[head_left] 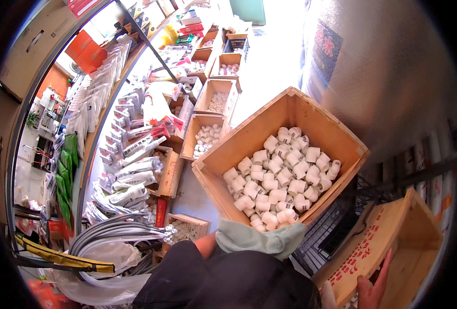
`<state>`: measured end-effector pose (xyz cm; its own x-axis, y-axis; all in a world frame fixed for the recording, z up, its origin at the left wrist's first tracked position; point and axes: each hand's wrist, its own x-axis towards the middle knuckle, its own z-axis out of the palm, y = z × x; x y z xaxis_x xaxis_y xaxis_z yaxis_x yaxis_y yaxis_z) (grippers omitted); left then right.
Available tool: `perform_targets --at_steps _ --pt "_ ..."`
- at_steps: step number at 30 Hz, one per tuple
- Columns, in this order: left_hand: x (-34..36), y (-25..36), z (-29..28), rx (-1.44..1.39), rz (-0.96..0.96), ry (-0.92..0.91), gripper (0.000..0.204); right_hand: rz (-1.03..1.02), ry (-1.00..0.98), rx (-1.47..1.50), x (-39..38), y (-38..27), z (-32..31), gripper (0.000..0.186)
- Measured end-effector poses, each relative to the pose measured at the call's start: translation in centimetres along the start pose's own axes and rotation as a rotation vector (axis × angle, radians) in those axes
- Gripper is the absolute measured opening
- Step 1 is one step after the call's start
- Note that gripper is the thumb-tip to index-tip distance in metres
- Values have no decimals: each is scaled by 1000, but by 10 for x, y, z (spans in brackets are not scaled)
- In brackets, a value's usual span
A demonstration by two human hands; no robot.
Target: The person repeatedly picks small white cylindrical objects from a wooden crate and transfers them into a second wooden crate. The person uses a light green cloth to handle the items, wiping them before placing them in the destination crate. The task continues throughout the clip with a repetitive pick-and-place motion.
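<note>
A large wooden box (228, 149) sits tilted in front of me, part filled with white elbow pipe fittings (275, 180). At its near edge lies a pale green cloth (262, 238). My left forearm (205, 245) reaches toward this edge, but the hand and its fingers are hidden. At the lower right, my right hand (374, 284) grips the edge of a second wooden box (365, 247), which has red printing on its side and lies tilted. Its fingers and thumb rest on the wood. My dark clothing covers the space between both arms.
Wooden bins (203, 135) of white fittings run in a row along the left. Shelving (97, 123) beside them holds bagged parts. Grey hoses (110, 234) lie coiled at the lower left. A black wire crate (321, 232) stands between the two boxes. A translucent curtain (336, 41) hangs far right.
</note>
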<state>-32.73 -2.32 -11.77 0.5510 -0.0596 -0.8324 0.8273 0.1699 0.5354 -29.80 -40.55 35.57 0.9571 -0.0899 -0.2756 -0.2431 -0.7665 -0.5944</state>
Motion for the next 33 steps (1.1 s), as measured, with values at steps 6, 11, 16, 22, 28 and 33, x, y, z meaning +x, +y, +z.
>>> perform_targets --at_steps 6,11,16,22,28,33 --pt "8 13 -8 -15 18 3 23 -24 6 -11 0 2 0 84" --pt "11 29 -18 -19 37 22 23 -29 9 -60 -1 2 -1 83" --pt "10 34 -19 -40 56 36 23 -43 -1 -2 -1 10 1 84" --pt "5 41 -47 -131 151 113 23 -33 56 184 -3 19 12 86" --pt "-31 90 -162 -370 505 610 18 78 52 242 0 6 10 92" --pt "-94 179 -217 -401 968 970 22 -76 111 127 2 18 11 87"
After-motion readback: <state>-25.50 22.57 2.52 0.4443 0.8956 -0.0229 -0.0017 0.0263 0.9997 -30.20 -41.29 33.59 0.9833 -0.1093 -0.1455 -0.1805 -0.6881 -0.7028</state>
